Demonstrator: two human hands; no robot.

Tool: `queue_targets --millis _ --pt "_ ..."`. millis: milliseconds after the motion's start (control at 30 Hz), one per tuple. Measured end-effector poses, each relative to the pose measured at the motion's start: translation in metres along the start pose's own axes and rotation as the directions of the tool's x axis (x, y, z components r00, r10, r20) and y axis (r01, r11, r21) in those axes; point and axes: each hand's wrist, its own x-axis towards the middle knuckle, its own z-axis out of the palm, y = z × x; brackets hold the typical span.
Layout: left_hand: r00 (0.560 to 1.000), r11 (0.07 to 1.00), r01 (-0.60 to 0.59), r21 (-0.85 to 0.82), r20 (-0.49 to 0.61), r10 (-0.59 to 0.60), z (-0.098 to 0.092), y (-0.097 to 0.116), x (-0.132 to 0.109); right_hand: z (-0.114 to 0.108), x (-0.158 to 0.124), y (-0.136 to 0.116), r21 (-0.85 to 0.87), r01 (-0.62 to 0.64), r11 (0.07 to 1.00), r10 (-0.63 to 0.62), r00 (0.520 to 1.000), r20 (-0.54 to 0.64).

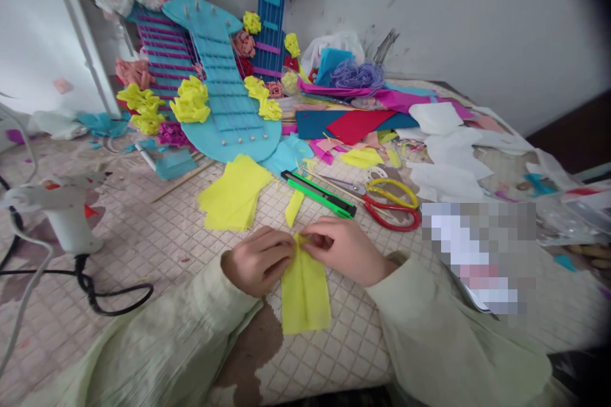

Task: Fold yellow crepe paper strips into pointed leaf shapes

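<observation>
A strip of yellow crepe paper hangs toward me with a crease down its middle and its top end gathered. My left hand pinches that top end from the left side. From the right, my right hand grips the same end, thumb and fingers close together. Just beyond the hands lies a stack of yellow paper sheets. A narrow yellow scrap sits partly under a green utility knife. Scissors with red and yellow handles rest right of the knife.
A white glue gun with a black cord stands at the left. Behind, a light-blue paper guitar with yellow flowers leans among other decorated pieces. Purple yarn, coloured sheets and white paper crowd the back right. A blurred-out patch covers something at right.
</observation>
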Motion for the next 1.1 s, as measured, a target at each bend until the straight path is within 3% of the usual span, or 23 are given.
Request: queue_targets --millis 233,600,1100 --pt "0.996 0.992 0.089 0.095 -0.011 -0.088 -0.0058 0.0019 0.004 -0.0007 -0.0003 -0.0006 -0.013 -0.014 1.0 0.014 1.0 0.013" --pt "0.998 0.988 -0.06 0.139 0.02 0.057 -0.0077 0.0026 0.0049 -0.0007 0.0002 -0.0001 -0.004 -0.003 1.0 0.003 1.0 0.005" --pt "0.998 0.994 -0.043 0.099 0.046 0.039 -0.0056 0.0026 0.0006 0.0004 0.0 0.0012 0.017 -0.005 1.0 0.005 1.0 -0.007"
